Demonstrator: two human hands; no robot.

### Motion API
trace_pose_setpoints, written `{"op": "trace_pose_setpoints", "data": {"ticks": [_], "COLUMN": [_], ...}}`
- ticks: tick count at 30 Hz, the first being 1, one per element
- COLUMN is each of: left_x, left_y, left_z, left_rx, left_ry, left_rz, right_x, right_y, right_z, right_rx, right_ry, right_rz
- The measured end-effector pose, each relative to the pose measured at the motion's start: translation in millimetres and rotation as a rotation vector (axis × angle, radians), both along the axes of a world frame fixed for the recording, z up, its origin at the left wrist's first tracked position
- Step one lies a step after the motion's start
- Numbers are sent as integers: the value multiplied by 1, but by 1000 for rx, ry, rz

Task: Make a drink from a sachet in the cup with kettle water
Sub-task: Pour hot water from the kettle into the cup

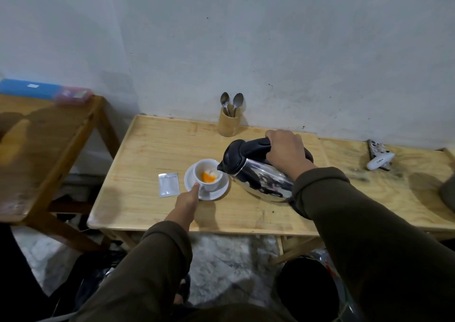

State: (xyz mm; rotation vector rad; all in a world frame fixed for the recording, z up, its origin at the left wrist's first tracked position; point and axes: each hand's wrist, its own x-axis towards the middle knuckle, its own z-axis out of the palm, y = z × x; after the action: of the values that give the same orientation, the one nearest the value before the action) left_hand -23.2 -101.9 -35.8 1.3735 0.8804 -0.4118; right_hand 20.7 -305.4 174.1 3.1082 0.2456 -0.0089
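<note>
the person stands over a low wooden table [152, 149] set against a pale wall. the right hand [286, 150] is wrapped tight around the black handle of a shiny steel kettle [261, 176], which is tipped well over to the left so its black spout sits right at the rim of a white cup [206, 174]. inside the cup there is a patch of orange liquid or powder beside something white; whether water is running from the spout just now i cannot tell. the cup stands on a white saucer [216, 191] near the middle of the table. the left hand [187, 203] reaches in from the front, fingers closed in a narrow pinch at the near side of the cup where its handle would be, thumb tip touching the cup wall. just to the left of the saucer lies a flat silver sachet [169, 184], apart from it and flat on the wood. at the back edge, by the wall, a wooden holder [229, 124] stands upright with two spoons [231, 103] in it, bowls up. far right on the adjoining board lie a phone [376, 149] and a small white device [379, 160] across it. both arms wear dark olive sleeves [369, 223]
</note>
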Motion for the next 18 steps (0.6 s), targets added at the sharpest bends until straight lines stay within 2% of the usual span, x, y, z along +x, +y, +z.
{"op": "trace_pose_setpoints", "data": {"ticks": [18], "left_x": [0], "left_y": [-1], "left_z": [5], "left_rx": [-13], "left_ry": [15], "left_rz": [7], "right_x": [-2], "right_y": [4], "right_z": [5], "right_rx": [-102], "right_ry": [-23], "right_rz": [-64]}}
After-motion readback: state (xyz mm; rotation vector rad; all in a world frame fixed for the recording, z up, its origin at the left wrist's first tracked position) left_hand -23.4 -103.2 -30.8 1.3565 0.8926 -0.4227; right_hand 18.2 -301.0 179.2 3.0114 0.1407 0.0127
